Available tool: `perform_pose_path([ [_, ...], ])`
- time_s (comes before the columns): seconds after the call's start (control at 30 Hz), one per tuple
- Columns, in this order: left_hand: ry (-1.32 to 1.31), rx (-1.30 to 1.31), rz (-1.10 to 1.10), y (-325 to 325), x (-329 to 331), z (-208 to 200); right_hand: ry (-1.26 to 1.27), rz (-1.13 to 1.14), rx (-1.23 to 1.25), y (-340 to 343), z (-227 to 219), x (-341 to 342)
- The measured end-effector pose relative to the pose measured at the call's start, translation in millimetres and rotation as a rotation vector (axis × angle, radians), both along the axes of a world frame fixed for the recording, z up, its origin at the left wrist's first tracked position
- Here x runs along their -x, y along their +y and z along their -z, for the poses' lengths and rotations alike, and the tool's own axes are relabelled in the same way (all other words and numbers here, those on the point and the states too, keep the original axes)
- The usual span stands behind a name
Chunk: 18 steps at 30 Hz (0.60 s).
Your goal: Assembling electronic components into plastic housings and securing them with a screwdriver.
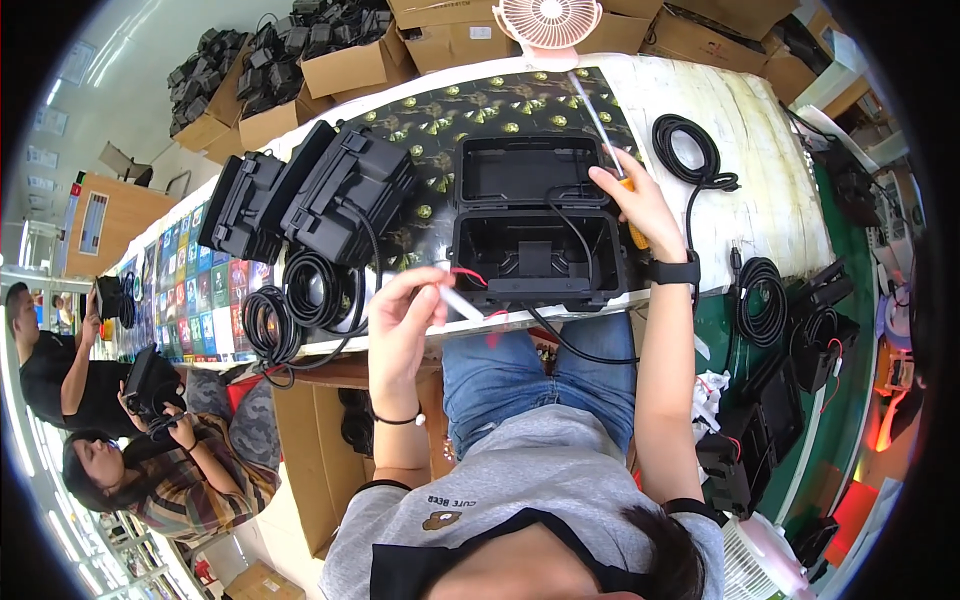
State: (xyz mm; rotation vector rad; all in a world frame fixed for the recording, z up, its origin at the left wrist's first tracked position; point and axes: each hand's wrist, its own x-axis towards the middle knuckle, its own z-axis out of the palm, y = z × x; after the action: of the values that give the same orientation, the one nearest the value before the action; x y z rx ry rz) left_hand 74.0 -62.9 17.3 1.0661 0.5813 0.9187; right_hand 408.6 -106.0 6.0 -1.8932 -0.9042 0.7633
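Note:
An open black plastic box (537, 283) lies in front of me, its lid (530, 172) folded back on the far side and its inside mostly bare. My left hand (400, 318) is at the box's near left corner, thumb and finger pinched on a short white stick-like piece (462, 303). Thin red wires (468, 274) show beside those fingers; where they lead is hard to make out. My right hand (648, 208), over the box's right edge, grips a screwdriver (638, 236) by its yellow-orange handle, with the long shaft pointing away. A black cable runs through the box.
Closed black boxes (345, 190) with coiled cables (312, 288) stand to the left. A coiled cable (686, 150) lies on the right of the table. A pink fan (550, 22) stands at the far edge. Two people work at left; more black boxes (770, 400) sit low on the right.

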Motion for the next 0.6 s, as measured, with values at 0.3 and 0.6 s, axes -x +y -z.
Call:
perform_pose_path([
  [0.3, 0.063, -0.142, 0.057, 0, -17, -11, 0.245, 0.051, -0.557, -25, -2, 18],
  [0.6, 0.58, -0.527, -0.327, 8, -23, -9, -0.139, 0.165, -0.651, -46, 5, 31],
])
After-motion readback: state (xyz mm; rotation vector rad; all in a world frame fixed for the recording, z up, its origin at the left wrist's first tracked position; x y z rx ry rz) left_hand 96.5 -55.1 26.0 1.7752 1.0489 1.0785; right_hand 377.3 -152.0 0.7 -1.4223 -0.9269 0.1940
